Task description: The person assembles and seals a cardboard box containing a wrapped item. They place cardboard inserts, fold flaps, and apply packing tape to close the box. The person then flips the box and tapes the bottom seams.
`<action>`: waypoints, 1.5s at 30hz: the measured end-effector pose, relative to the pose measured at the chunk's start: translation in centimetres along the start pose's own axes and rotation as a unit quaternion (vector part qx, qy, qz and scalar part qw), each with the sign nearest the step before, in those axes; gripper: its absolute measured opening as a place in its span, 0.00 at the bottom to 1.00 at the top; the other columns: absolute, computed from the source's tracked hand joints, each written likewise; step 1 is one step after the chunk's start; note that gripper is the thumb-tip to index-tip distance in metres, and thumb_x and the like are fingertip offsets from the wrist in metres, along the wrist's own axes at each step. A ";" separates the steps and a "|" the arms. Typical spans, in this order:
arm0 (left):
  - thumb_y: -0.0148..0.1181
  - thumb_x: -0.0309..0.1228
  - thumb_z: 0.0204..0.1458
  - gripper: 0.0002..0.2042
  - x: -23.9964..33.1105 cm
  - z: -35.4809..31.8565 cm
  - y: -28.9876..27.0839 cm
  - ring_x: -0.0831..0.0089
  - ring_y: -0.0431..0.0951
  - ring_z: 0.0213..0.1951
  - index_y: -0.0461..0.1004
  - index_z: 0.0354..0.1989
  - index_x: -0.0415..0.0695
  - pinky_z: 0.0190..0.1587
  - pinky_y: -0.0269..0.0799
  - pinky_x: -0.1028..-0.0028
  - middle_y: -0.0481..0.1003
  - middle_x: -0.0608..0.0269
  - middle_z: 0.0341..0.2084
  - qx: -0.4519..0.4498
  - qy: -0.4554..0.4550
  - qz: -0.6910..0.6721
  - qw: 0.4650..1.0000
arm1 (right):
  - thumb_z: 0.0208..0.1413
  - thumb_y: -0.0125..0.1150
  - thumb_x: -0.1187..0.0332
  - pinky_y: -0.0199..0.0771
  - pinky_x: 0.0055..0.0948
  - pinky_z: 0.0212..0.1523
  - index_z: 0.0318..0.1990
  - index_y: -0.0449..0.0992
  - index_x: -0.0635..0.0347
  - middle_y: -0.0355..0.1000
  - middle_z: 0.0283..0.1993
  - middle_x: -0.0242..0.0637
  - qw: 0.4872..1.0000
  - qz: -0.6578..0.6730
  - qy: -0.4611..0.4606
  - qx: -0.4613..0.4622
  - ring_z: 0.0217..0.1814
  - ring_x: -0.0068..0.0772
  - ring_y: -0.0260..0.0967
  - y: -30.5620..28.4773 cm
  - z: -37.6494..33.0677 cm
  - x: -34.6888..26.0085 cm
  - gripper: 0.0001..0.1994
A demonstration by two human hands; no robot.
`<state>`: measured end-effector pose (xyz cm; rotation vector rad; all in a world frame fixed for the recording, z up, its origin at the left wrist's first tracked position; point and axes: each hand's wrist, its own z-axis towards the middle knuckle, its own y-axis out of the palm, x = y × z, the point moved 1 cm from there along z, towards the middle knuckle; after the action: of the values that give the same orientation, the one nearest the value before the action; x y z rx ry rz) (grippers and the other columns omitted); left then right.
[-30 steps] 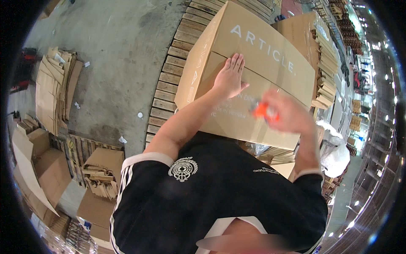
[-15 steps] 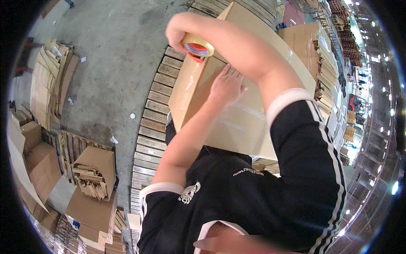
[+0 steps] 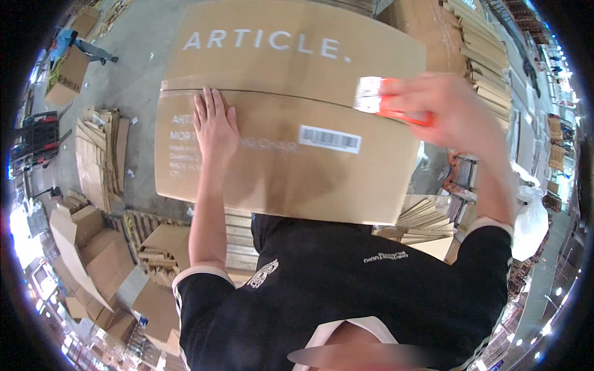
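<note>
A large brown cardboard box (image 3: 297,191) lies in front of my body, a dark seam running across its top face. My left hand (image 3: 216,127) rests flat on the left part of this face, its fingers extended to the seam. My right hand (image 3: 442,108), blurred by motion, grips an orange-red tape dispenser (image 3: 405,116) over the seam's right end. A pale, smeared patch at the dispenser's left side looks like its roll. Clear tape (image 3: 170,93) shows at the seam's left end. Below the seam, a white barcode label (image 3: 330,140) sits between my hands.
Flattened cardboard (image 3: 99,157) is stacked on the concrete floor at left, with open cartons nearer. A person in blue (image 3: 65,46) stands by a box at far left. More cardboard sheets (image 3: 427,222) and a wrapped white bundle (image 3: 531,222) lie at right.
My right hand has swung from the box's left end to its right with the tape dispenser. My left hand now lies farther left on the box. The whole view has turned.
</note>
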<state>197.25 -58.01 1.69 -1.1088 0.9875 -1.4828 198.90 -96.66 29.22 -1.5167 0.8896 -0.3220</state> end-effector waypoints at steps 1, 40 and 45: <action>0.52 0.38 0.71 0.26 2.8 -2.3 -0.5 0.53 0.57 0.80 0.68 0.74 0.41 0.78 0.54 0.50 0.64 0.44 0.76 -0.002 -0.022 0.025 0.999 | 0.50 0.66 0.78 0.82 0.43 0.52 0.53 0.87 0.52 0.84 0.55 0.36 0.997 0.047 -0.045 0.037 0.52 0.47 0.81 3.3 -0.4 2.1 0.21; 0.64 0.30 0.62 0.14 47.3 1.8 2.4 0.50 0.82 0.53 0.79 0.55 0.44 0.53 0.81 0.56 0.82 0.56 0.52 -0.210 0.377 -0.253 0.866 | 0.44 0.70 0.72 0.81 0.44 0.41 0.43 0.89 0.53 0.83 0.34 0.44 0.995 0.088 0.005 0.045 0.37 0.49 0.81 6.1 -9.8 29.9 0.15; 0.61 0.30 0.64 0.18 44.4 7.4 1.7 0.55 0.70 0.70 0.77 0.61 0.39 0.70 0.68 0.55 0.80 0.54 0.58 -0.066 0.335 -0.201 0.918 | 0.46 0.73 0.72 0.84 0.48 0.45 0.39 0.87 0.58 0.84 0.40 0.45 0.998 0.003 0.041 -0.055 0.46 0.51 0.84 10.4 -15.6 36.7 0.11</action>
<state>201.14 -102.35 8.82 -0.9402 1.3927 -2.2456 209.08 -132.28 11.21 -1.6115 0.9900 -0.3377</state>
